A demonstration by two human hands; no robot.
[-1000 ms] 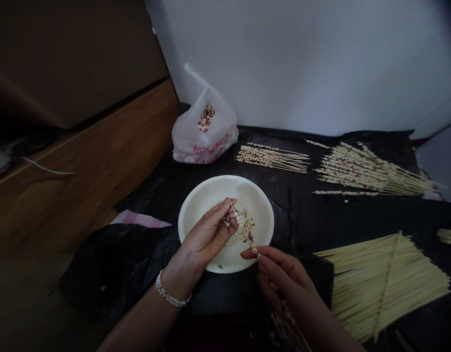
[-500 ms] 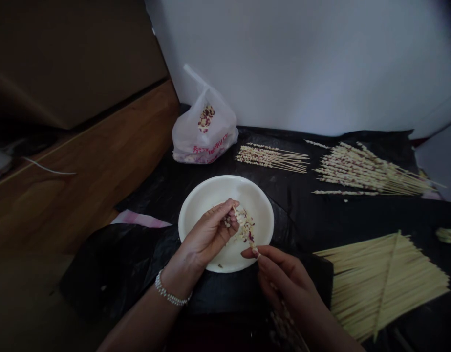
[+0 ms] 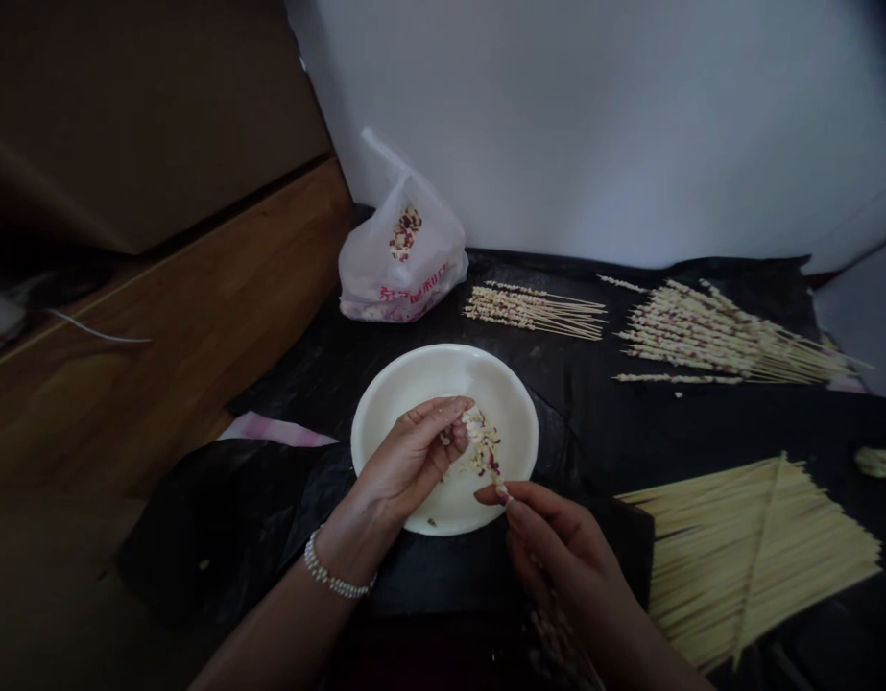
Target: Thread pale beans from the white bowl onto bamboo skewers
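My left hand (image 3: 414, 453) is over the white bowl (image 3: 371, 422). Its thumb and fingers are closed at the upper end of a skewer (image 3: 489, 451) threaded with pale and dark-red kernels. Small pale bits show by the curled fingers; exactly what the fingertips pinch is hidden. My right hand (image 3: 562, 537) grips the same skewer lower down, at the bowl's near right rim, between thumb and forefinger. Below its palm hang more threaded skewers (image 3: 562, 638), dim and partly covered by the hand. A few scraps lie in the bowl.
A white plastic bag (image 3: 420, 274) of kernels stands behind the bowl. Threaded skewers lie in a small bunch (image 3: 529, 309) and a larger pile (image 3: 708, 331) on black plastic sheeting (image 3: 579, 413). Bare sticks (image 3: 708, 537) are spread at right. A wooden panel (image 3: 219, 317) is at left.
My left thumb and fingertips have shifted slightly, now closer over the skewer's upper end, covering its tip. My right hand and the surroundings look almost the same.
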